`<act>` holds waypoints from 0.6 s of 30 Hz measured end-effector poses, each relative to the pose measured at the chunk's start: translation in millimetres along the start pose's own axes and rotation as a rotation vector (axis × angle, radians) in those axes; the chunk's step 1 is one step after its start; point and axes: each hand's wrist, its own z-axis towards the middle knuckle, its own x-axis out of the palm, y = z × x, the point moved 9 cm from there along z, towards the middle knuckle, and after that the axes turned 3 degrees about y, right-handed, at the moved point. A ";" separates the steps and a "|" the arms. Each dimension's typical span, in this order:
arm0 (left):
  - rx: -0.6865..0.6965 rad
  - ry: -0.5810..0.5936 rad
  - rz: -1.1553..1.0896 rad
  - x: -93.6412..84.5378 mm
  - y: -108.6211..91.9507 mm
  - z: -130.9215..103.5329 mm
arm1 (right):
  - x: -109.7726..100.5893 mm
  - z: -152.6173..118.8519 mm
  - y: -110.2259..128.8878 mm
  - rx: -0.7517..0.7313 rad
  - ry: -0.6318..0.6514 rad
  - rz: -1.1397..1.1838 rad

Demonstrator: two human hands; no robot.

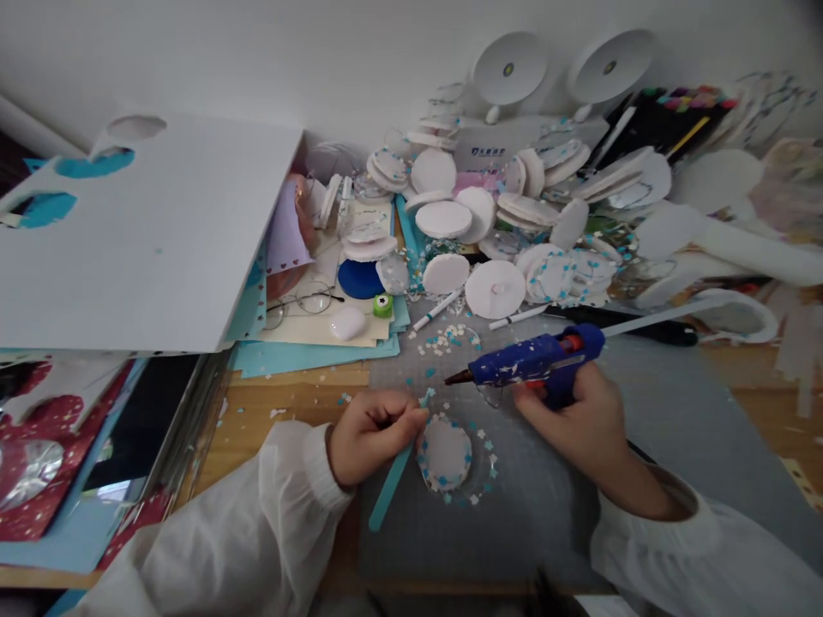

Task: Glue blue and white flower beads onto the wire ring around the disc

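Observation:
In my right hand (pixel 582 411) is a blue hot glue gun (pixel 531 356), its dark nozzle pointing left and a long white glue stick (pixel 669 313) sticking out of its back. My left hand (pixel 379 433) is closed on a slim turquoise stick-shaped tool (pixel 389 497); its thin tip shows just above my fingers, with a small light blue flower piece at it. Beside that hand lies a round white disc (pixel 445 456) edged with tiny blue and white flowers. A loop strung with similar flowers (pixel 494 463) curves round its right side. The nozzle is apart from the disc.
A grey cutting mat (pixel 675 411) covers the work area. Loose tiny flowers (pixel 450 338) lie behind the nozzle. White discs (pixel 495 289) are piled at the back. Glasses (pixel 315 298) and a green punch (pixel 382 305) rest on papers. A large white board (pixel 160 248) stands left.

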 end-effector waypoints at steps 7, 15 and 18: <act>-0.022 -0.013 0.014 -1.8 -2.0 0.2 | -3.1 0.7 8.7 -0.064 -0.011 -0.053; -0.033 0.008 -0.030 0.9 -3.2 0.7 | -1.7 -0.1 14.1 -0.133 0.002 -0.059; -0.031 0.001 -0.026 0.1 -3.2 0.6 | -0.6 -1.5 13.1 -0.139 0.007 -0.066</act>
